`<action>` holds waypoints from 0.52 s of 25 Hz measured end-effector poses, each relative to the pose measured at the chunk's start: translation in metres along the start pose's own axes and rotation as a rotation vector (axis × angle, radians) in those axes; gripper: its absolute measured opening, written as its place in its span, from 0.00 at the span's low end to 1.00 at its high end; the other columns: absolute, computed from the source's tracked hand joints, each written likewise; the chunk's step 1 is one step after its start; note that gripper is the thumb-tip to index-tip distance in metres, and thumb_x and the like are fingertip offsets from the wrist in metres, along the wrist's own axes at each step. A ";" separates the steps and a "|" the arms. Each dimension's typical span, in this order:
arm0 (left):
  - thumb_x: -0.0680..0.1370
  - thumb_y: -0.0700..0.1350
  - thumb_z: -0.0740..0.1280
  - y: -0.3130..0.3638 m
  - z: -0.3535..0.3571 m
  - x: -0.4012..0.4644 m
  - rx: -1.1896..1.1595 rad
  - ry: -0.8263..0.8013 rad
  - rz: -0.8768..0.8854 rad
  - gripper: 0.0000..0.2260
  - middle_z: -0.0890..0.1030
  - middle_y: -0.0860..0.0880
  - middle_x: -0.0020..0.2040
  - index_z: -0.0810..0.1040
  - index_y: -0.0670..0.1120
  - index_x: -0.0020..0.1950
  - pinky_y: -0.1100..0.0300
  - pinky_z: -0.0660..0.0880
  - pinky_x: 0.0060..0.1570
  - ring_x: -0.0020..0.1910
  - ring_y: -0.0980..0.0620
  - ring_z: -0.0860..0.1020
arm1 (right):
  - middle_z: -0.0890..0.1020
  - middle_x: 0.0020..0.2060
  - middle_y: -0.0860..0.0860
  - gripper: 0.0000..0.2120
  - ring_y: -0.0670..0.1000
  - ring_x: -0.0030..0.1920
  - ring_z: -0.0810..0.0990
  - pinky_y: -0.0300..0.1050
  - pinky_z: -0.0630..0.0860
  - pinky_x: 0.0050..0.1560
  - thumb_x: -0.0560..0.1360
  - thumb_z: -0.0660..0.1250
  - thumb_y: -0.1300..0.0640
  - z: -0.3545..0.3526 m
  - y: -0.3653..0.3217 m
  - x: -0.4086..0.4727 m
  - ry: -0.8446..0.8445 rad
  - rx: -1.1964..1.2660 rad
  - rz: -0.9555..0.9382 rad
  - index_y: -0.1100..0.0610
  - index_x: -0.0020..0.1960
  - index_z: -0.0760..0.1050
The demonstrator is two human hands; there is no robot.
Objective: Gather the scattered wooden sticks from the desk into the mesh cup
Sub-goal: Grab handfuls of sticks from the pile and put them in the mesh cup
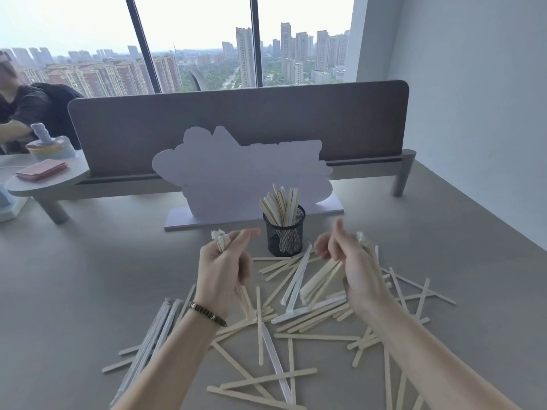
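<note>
A black mesh cup [284, 236] stands on the grey desk [88, 276], with several wooden sticks upright in it. Many more wooden sticks [296, 335] lie scattered across the desk in front of it, some in clear wrappers. My left hand [222, 267] hovers left of the cup, shut on a bunch of sticks with crumpled wrapper showing at its top. My right hand [349, 261] hovers right of the cup, shut on another bunch of sticks that slants down toward the pile, with a bit of wrapper behind its fingers.
A white cut-out sign [242, 179] on a flat base stands just behind the cup. A grey divider panel [236, 119] runs along the back. At far left a person sits by a small round shelf [44, 184] with pink pads and a pastel container.
</note>
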State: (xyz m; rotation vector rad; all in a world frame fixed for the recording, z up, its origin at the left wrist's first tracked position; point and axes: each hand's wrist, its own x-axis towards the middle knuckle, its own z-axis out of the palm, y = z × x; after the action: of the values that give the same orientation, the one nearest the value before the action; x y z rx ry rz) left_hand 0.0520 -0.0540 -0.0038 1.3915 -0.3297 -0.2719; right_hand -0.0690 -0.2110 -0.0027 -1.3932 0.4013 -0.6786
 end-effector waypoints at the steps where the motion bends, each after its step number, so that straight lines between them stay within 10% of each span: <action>1: 0.82 0.41 0.64 0.007 0.000 0.007 -0.047 0.006 -0.001 0.11 0.75 0.47 0.22 0.85 0.38 0.51 0.62 0.69 0.22 0.20 0.51 0.70 | 0.86 0.41 0.53 0.28 0.50 0.44 0.82 0.46 0.71 0.52 0.81 0.59 0.43 -0.003 -0.004 0.010 0.026 0.027 0.001 0.57 0.26 0.73; 4: 0.84 0.43 0.61 0.021 0.005 0.036 -0.277 -0.029 -0.018 0.14 0.87 0.39 0.41 0.81 0.35 0.58 0.55 0.82 0.44 0.40 0.44 0.86 | 0.87 0.54 0.51 0.26 0.52 0.58 0.82 0.49 0.74 0.61 0.83 0.56 0.42 -0.010 -0.014 0.047 0.074 0.092 0.003 0.53 0.40 0.87; 7: 0.84 0.50 0.59 0.025 0.013 0.073 -0.265 -0.007 0.001 0.17 0.86 0.46 0.57 0.82 0.43 0.63 0.52 0.74 0.64 0.61 0.51 0.82 | 0.84 0.60 0.49 0.24 0.51 0.62 0.80 0.49 0.73 0.64 0.82 0.54 0.39 -0.012 -0.021 0.086 0.091 0.133 -0.002 0.49 0.55 0.86; 13: 0.84 0.57 0.57 0.022 0.037 0.121 -0.211 -0.001 0.018 0.19 0.78 0.61 0.69 0.82 0.52 0.64 0.49 0.62 0.76 0.68 0.60 0.75 | 0.82 0.60 0.51 0.25 0.48 0.62 0.79 0.46 0.73 0.63 0.81 0.51 0.35 -0.002 -0.020 0.146 0.141 0.099 0.090 0.43 0.63 0.81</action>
State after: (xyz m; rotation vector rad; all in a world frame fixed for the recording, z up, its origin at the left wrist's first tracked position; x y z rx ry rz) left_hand 0.1500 -0.1298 0.0313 1.1800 -0.3050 -0.2847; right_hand 0.0355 -0.3073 0.0351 -1.2300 0.5317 -0.7157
